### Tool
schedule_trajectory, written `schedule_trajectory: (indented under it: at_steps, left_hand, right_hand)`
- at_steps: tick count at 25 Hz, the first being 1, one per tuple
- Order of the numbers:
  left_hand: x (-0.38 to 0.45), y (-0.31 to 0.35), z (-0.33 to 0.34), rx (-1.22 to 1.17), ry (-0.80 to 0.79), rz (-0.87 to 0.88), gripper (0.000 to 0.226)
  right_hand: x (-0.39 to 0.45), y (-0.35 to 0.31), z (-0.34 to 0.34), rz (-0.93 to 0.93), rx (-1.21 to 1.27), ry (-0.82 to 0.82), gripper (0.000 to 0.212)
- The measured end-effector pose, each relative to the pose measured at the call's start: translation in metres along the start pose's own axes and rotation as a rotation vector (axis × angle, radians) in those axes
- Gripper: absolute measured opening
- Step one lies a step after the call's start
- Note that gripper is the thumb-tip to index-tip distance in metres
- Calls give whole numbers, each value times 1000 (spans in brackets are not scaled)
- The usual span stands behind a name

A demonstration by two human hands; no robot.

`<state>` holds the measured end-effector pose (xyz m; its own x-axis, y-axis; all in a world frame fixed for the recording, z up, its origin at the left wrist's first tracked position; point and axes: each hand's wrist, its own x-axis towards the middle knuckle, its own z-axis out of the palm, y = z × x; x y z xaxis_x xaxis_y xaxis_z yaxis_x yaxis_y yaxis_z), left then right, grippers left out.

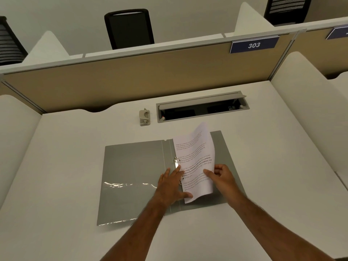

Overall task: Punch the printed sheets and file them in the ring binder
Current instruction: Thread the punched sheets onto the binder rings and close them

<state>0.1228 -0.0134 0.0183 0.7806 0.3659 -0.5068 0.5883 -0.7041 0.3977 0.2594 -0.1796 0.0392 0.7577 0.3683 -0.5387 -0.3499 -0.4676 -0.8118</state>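
Note:
A grey ring binder (131,176) lies open flat on the white desk. Its metal rings (176,160) stand at the spine. The printed sheets (195,159) rest over the binder's right half, their far end curling up off it. My right hand (222,178) pinches the sheets' right edge between thumb and fingers. My left hand (173,183) lies flat on the spine by the lower ring, its thumb on the sheets' near left corner. A small grey hole punch (144,117) stands on the desk behind the binder.
An open cable tray (203,108) with a raised grey lid is set into the desk at the back. A tan partition (131,80) with a "303" sign closes the rear. White side dividers (308,102) flank the desk.

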Motion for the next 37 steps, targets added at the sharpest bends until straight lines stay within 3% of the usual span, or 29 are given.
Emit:
schedule_trajectory:
  at_steps: [3, 7, 10, 12, 15, 18, 30, 37]
  left_hand:
    - [3, 0, -1, -38, 0, -15, 103]
    - [3, 1, -6, -121, 9, -43, 91]
    - [-1, 7, -9, -171, 105, -41, 72]
    - [-4, 15, -14, -337, 163, -45, 58]
    - [-11, 40, -31, -812, 157, -54, 38]
    - [-11, 54, -43, -973, 205, -72, 27]
    - [-5, 53, -42, -982, 312, -180, 14]
    - [7, 51, -42, -1003, 326, -275, 19]
  right_hand:
    - [-3, -7, -5, -88, -97, 47, 54]
    - [-5, -10, -12, -216, -233, 26, 40]
    - [-9, -9, -12, -274, -325, 9, 36]
    - [-11, -7, -8, -308, -322, -59, 31]
    - [-14, -3, 2, -323, -330, -179, 33]
    - [-17, -1, 10, -373, -436, -225, 37]
    - [-16, 10, 20, -381, -495, -340, 65]
    - [-11, 8, 25, -404, -501, -278, 82]
